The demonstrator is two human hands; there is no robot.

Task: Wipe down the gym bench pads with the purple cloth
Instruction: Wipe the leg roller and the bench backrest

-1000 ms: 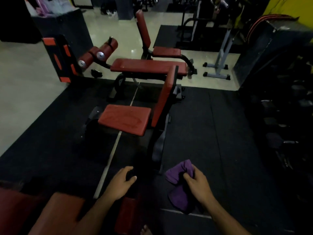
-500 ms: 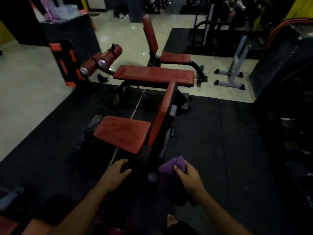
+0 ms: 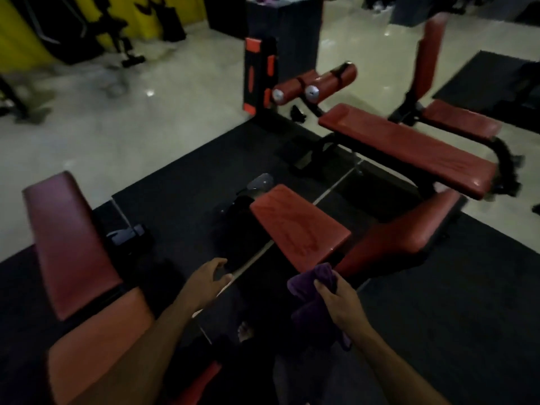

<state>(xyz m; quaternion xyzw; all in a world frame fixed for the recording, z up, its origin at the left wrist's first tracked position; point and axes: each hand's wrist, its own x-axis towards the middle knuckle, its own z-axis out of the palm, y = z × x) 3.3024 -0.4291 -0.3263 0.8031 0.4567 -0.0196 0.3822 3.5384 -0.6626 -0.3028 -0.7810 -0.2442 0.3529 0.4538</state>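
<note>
- Head view, hands: the cloth (image 3: 314,299) is gripped in the right hand (image 3: 340,299), fingers curled round its bunched upper part, the remainder hanging below the palm. The left hand (image 3: 204,283) is held free, fingers loosely spread, nothing grasped.
- Head view, nearest target: a red seat pad (image 3: 298,226) is seen just beyond the cloth, its near corner almost met by the cloth's top edge; contact cannot be confirmed. A tilted back pad (image 3: 400,232) rises to its right.
- Head view, further pads: a long flat pad (image 3: 409,147) lies behind, with two roller pads (image 3: 315,86) at its far end and an upright bench (image 3: 429,59) beyond. A darker pad (image 3: 67,241) stands at the left, with an orange pad (image 3: 96,340) below it.
- Step judged in hand: the cloth is being brought to the seat pad.
- Advice: the cloth is best flattened under the palm instead of being kept bunched, so that more surface is covered; strokes are best laid overlapping from the near edge to the far edge, with the pad's sides included. The frame may be steadied with the free hand.
</note>
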